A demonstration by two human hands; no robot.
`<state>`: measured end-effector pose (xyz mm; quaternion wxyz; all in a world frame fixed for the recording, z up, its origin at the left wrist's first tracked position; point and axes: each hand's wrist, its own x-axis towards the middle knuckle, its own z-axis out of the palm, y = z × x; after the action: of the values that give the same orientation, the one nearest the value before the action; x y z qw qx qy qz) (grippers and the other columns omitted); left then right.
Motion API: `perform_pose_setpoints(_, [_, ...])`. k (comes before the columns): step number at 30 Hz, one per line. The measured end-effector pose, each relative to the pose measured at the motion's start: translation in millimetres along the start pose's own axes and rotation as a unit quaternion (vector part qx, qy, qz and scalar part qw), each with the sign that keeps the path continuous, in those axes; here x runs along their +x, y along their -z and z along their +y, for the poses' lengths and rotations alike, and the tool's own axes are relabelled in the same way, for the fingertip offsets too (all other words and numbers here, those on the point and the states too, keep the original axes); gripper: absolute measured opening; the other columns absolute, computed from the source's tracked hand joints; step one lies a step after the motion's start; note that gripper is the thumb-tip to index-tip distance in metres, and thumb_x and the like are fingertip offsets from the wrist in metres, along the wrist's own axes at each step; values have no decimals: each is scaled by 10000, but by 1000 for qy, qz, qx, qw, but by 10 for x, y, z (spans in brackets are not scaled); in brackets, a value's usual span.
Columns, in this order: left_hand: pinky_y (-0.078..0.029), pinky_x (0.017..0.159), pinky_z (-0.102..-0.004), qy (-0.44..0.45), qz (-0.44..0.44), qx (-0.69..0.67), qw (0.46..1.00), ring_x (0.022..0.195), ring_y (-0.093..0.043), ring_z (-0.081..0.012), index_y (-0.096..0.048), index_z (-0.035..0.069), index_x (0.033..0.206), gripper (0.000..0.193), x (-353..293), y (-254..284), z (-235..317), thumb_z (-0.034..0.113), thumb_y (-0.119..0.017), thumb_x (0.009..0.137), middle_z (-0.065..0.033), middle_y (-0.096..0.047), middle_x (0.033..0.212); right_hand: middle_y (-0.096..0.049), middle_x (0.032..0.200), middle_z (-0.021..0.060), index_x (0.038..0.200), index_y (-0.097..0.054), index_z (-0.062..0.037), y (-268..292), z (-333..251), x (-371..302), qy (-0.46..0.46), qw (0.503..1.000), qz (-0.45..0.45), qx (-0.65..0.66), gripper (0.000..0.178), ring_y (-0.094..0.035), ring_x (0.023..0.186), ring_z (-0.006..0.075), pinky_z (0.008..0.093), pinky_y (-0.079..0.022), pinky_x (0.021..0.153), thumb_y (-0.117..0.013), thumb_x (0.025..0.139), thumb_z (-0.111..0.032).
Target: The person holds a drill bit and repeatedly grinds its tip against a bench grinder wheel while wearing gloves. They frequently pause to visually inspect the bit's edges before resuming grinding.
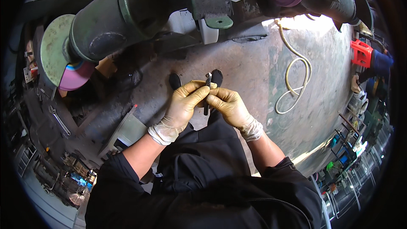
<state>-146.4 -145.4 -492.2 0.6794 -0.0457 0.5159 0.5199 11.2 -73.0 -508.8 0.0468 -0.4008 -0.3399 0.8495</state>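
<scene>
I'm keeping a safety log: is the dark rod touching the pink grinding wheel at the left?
Apart. The head view shows the dark rod held in the left hand, with floor visible between it and the pink grinding wheel.

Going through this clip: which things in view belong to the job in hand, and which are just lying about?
In the job:
- dark rod with a pale tip, pinched by the left hand and right hand
- probably the green grinder ahead

Apparently just lying about:
- wrench, at left
- looped pale hose, at right
</scene>
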Motion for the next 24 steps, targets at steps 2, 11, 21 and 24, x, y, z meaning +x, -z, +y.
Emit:
perform_pose_setpoints(2, [-483,913,-283,3,-7,1,1000,988,-618,-134,-673,3,1081,163,23,13,-2,57,-577,961,-53,-679,1060,-675,955,32,1117,-650,45,12,17,16,-1,1000,5,6,259,-580,847,88,242,-482,782,-619,968,-166])
perform_pose_setpoints(11, [-455,959,-266,6,-69,4,998,1041,-600,-130,-649,3,1131,191,117,90,-5,75,-558,979,-45,-659,1095,-669,984,38,1119,-641,22,32,-88,58,-9,999,-32,-9,253,-586,865,95,263,-491,791,-600,981,-185])
perform_pose_setpoints(21, [-473,849,-214,-60,-53,91,993,926,-573,-66,-629,5,1181,248,338,16,147,108,-620,955,-3,-649,1054,-665,998,33,1208,-612,24,51,-325,260,77,995,-5,-70,285,-598,894,89,261,-502,824,-577,993,-160])
perform_pose_setpoints(24, [-481,831,-217,-84,-13,99,991,902,-584,-67,-657,-4,1117,230,473,13,136,104,-684,916,-9,-663,1014,-692,921,61,1178,-625,25,35,-297,386,129,980,63,-138,269,-624,819,96,257,-511,750,-616,964,-139])
